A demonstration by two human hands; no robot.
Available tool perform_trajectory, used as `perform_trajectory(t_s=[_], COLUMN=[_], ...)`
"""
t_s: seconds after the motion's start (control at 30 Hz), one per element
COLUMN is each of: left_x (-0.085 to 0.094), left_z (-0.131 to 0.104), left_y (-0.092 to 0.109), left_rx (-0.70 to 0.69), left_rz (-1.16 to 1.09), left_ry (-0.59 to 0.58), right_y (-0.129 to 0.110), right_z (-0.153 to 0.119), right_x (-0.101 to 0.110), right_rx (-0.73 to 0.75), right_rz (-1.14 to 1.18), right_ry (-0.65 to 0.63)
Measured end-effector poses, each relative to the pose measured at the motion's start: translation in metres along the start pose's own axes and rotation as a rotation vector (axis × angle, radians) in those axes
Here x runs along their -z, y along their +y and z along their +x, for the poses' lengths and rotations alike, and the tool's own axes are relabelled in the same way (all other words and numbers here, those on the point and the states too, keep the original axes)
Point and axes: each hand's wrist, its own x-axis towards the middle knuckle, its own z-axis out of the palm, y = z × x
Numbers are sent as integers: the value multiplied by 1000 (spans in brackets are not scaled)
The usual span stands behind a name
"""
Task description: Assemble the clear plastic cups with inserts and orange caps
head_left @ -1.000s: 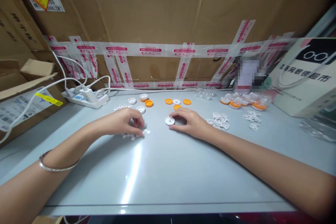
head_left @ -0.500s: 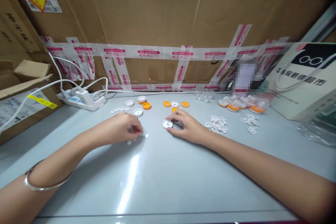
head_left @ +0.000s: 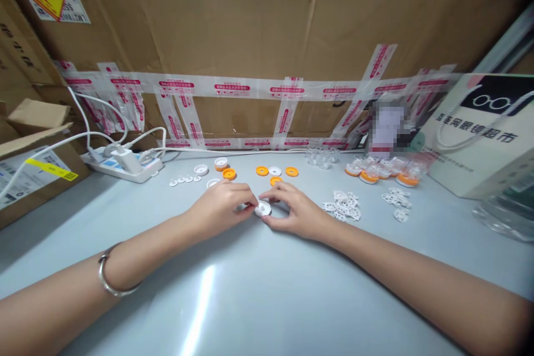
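Note:
A round white cup-like part (head_left: 263,209) lies on the grey table, held at its edge between the thumb and fingers of my right hand (head_left: 292,208). Over its left side my left hand (head_left: 227,203) pinches a tiny white piece, mostly hidden by the fingertips. Behind my hands lie orange rings (head_left: 291,171), a white ring (head_left: 274,171), an orange disc (head_left: 229,174) and a white dish (head_left: 201,170). Several small white pieces (head_left: 181,179) form a row at the left.
White lattice pieces (head_left: 342,206) lie to the right, with orange-and-white assemblies (head_left: 369,177) and clear parts (head_left: 321,157) behind. A power strip (head_left: 125,167) and an open carton (head_left: 37,161) stand left, a paper bag (head_left: 471,144) right. Large cardboard (head_left: 233,22) backs the table.
My left hand has moved right from the small white pieces to the round white part. My right hand still holds that part, now slightly nearer to me. The view has shifted a little.

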Motion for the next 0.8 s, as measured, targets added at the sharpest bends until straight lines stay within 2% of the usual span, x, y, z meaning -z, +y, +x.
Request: perform_trajectory(t_s=[0.3, 0.5, 0.8], left_x=[-14, -13, -11], left_z=[-3, -6, -9], left_y=[-3, -3, -2], left_rx=[-89, -149, -138], left_rz=[141, 158, 182], left_ry=[79, 50, 11], right_y=[4, 5, 6], right_z=[1, 1, 2], right_x=[-2, -3, -2], right_rx=[-11, -11, -4], right_rz=[43, 66, 81], right_ry=[-21, -19, -26])
